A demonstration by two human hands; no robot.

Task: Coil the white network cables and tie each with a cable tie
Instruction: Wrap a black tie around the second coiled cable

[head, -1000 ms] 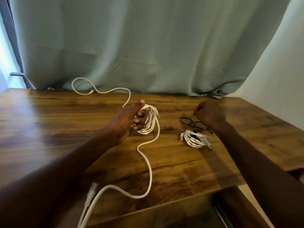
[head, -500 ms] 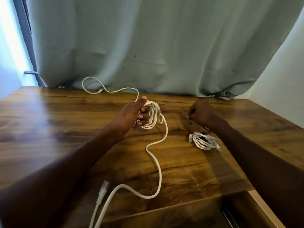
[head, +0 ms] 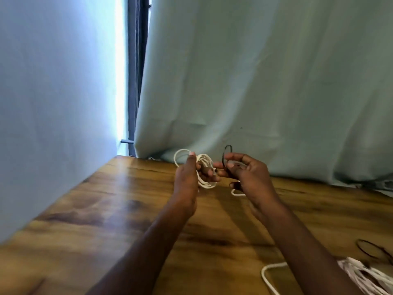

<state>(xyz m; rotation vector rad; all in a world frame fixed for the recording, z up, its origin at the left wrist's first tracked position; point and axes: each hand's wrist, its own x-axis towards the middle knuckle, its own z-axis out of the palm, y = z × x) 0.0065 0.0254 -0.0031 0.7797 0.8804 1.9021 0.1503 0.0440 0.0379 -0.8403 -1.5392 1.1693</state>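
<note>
Spanning lower frame, wooden table [head: 89,220]; teal curtain [head: 265,81] behind. Left hand [head: 188,177] grips upright white cable coil [head: 205,172]; right hand [head: 247,175] pinches black cable tie [head: 225,155].

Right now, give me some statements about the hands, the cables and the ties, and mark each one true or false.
1. The left hand grips a coil of white cable. True.
2. The right hand holds nothing. False: it pinches a black tie.
3. Both hands rest flat on the table. False: they are raised above it.
4. A second bundle lies at the lower right. True.
5. Another black tie lies beside that bundle. True.
</note>
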